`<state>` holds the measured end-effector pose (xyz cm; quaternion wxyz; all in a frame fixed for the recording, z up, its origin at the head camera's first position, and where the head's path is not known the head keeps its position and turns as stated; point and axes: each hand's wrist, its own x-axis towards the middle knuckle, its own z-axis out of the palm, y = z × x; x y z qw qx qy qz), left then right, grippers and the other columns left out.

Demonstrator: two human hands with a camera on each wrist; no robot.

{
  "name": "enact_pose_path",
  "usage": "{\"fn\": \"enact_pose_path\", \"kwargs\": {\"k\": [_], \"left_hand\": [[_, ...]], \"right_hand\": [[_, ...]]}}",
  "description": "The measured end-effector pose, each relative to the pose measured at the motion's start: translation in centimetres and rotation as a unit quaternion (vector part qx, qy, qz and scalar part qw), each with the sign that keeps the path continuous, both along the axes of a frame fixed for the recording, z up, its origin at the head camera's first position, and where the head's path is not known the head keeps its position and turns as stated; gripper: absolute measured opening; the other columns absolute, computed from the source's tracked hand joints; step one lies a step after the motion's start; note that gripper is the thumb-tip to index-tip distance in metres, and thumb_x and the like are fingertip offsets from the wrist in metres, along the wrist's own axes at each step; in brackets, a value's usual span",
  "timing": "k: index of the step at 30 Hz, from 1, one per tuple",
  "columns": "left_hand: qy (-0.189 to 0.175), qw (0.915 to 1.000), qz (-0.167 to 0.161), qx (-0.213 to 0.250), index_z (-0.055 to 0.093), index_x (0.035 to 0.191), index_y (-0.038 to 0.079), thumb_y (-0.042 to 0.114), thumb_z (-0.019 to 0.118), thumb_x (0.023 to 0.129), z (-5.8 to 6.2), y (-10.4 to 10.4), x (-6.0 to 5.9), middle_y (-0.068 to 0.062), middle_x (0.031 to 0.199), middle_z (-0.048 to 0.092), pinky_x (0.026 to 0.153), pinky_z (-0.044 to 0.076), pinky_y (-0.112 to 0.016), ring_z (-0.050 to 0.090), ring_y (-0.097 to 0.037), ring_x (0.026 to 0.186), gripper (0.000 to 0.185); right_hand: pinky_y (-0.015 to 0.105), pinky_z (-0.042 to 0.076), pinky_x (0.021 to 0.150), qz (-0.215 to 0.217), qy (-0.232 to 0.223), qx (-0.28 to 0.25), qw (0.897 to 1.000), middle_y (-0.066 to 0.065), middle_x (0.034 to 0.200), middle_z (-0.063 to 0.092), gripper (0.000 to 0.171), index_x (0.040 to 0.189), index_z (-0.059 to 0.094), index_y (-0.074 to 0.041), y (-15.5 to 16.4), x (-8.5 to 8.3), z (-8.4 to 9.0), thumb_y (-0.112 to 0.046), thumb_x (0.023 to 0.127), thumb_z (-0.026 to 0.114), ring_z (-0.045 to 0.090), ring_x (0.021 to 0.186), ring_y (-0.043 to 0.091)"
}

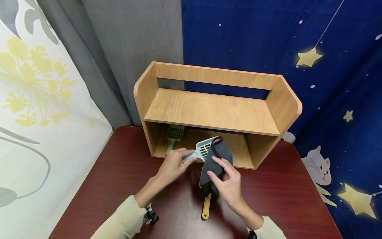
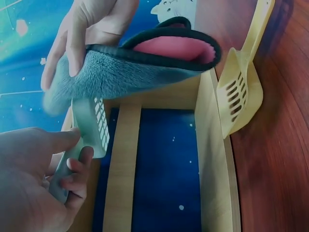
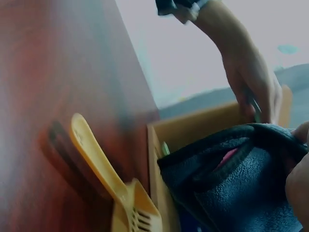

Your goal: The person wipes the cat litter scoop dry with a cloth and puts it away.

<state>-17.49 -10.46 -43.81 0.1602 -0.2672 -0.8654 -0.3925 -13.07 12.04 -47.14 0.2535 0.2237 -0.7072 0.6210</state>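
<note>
Left hand (image 1: 171,166) grips the grey scoop (image 1: 200,150); right hand (image 1: 228,184) beside it pinches a dark cloth (image 1: 213,162) over the scoop.

Even bright light; wrist views blurry

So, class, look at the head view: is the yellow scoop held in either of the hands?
No: the yellow scoop lies on the table, while the left hand grips the grey scoop and the right hand holds the cloth.

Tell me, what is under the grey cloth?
Under the grey cloth lies a yellow scoop on the table; only its handle shows in the head view, its slotted head being covered.
</note>
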Motion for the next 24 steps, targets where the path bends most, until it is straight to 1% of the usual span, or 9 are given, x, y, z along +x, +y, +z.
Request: {"fn": "enact_pose_path", "kwargs": {"k": [2,5,7,9,12,15,19,22,24], "left_hand": [[-0.006,1.0000,-0.002,0.006,0.079,0.118,-0.004,0.012,0.083,0.093,0.0,-0.2,0.1,-0.006,0.092,0.077,0.063,0.049,-0.023,0.057,-0.007,0.069,0.030],[-0.014,0.9998,-0.006,0.015,0.078,0.118,-0.004,0.011,0.083,0.093,0.0,-0.6,0.1,-0.007,0.093,0.077,0.063,0.049,-0.023,0.057,-0.006,0.070,0.030],[-0.018,0.9997,-0.007,0.017,0.078,0.117,-0.004,0.010,0.082,0.093,-0.1,-0.7,0.2,-0.008,0.093,0.078,0.062,0.049,-0.023,0.057,-0.006,0.070,0.029],[-0.017,0.9997,-0.006,0.016,0.079,0.117,-0.004,0.011,0.082,0.093,-0.1,-0.8,0.2,-0.008,0.093,0.078,0.062,0.049,-0.023,0.057,-0.007,0.070,0.029],[-0.015,0.9998,-0.002,0.015,0.079,0.117,-0.004,0.011,0.083,0.093,-0.2,-0.8,0.1,-0.008,0.092,0.077,0.062,0.049,-0.023,0.056,-0.007,0.069,0.029],[-0.010,0.9999,0.007,0.008,0.079,0.117,-0.003,0.013,0.083,0.093,-0.4,-0.5,0.1,-0.007,0.091,0.076,0.062,0.049,-0.023,0.056,-0.007,0.068,0.029],[-0.009,0.9999,0.012,0.004,0.079,0.117,-0.002,0.013,0.083,0.093,-0.3,0.0,0.0,-0.006,0.091,0.076,0.062,0.048,-0.024,0.056,-0.008,0.068,0.029],[-0.013,0.9998,0.010,0.008,0.079,0.117,-0.003,0.013,0.082,0.094,-0.2,0.5,0.0,-0.008,0.095,0.077,0.064,0.052,-0.027,0.060,-0.009,0.072,0.029],[-0.014,0.9998,0.008,0.011,0.079,0.117,-0.004,0.013,0.081,0.094,-0.2,0.7,0.0,-0.009,0.096,0.078,0.065,0.054,-0.029,0.063,-0.010,0.074,0.029]], "right_hand": [[0.028,0.061,0.079,-0.024,-0.017,-0.022,0.999,0.022,0.119,0.070,0.054,0.129,0.072,0.005,0.9,-0.4,0.5,0.019,0.078,0.083,0.072,0.098,0.012],[0.027,0.061,0.076,-0.046,-0.044,-0.055,0.996,0.016,0.116,0.072,0.056,0.131,0.070,0.005,2.5,-1.1,1.2,0.022,0.078,0.080,0.074,0.092,0.010],[0.025,0.061,0.074,-0.049,-0.054,-0.068,0.995,0.012,0.113,0.073,0.056,0.131,0.070,0.006,3.1,-1.4,1.6,0.023,0.079,0.079,0.074,0.089,0.009],[0.022,0.060,0.073,-0.047,-0.054,-0.063,0.995,0.008,0.113,0.073,0.055,0.131,0.069,0.007,3.5,-1.6,1.6,0.023,0.079,0.079,0.072,0.087,0.008],[0.024,0.061,0.075,-0.027,-0.054,-0.054,0.997,0.007,0.118,0.071,0.054,0.131,0.069,0.008,3.2,-1.4,1.3,0.022,0.079,0.079,0.073,0.090,0.009],[0.026,0.061,0.080,-0.003,-0.047,-0.051,0.998,0.007,0.122,0.069,0.053,0.130,0.068,0.010,2.3,-1.1,0.8,0.023,0.079,0.078,0.072,0.096,0.011],[0.025,0.060,0.082,0.023,-0.031,-0.034,0.999,0.016,0.121,0.069,0.054,0.128,0.071,0.008,0.7,-0.6,0.4,0.023,0.077,0.080,0.070,0.101,0.013],[0.024,0.060,0.080,0.044,-0.013,-0.005,0.999,0.022,0.119,0.070,0.053,0.127,0.073,0.003,-0.3,-0.2,0.2,0.019,0.078,0.083,0.069,0.102,0.013],[0.024,0.060,0.078,0.049,0.000,0.011,0.999,0.020,0.118,0.072,0.052,0.127,0.073,0.001,-0.7,-0.1,0.0,0.016,0.079,0.084,0.069,0.102,0.013]]}}
